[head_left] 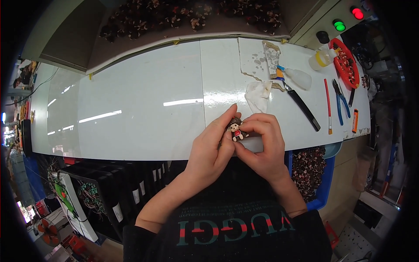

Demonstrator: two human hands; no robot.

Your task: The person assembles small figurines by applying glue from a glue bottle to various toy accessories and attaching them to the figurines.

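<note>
Close to the table's front edge, a small brown-and-cream monkey figurine (235,130) with a red patch on its front is held between both hands. My left hand (213,143) is closed around its left side, the thumb against its lower part. The fingers and thumb of my right hand (265,140) are bent at its other side, index fingertip touching the figurine near its head. A crumpled white cloth (258,95) lies just beyond my hands on the white tabletop (139,113).
Right of the cloth are a black-handled knife (303,107), a squeeze bottle (299,79), a red brush (327,105), blue pliers (341,99), and a red tray (336,44) of small parts. A blue bin (326,187) of brown figurines stands below right. More figurines (192,17) fill the far shelf.
</note>
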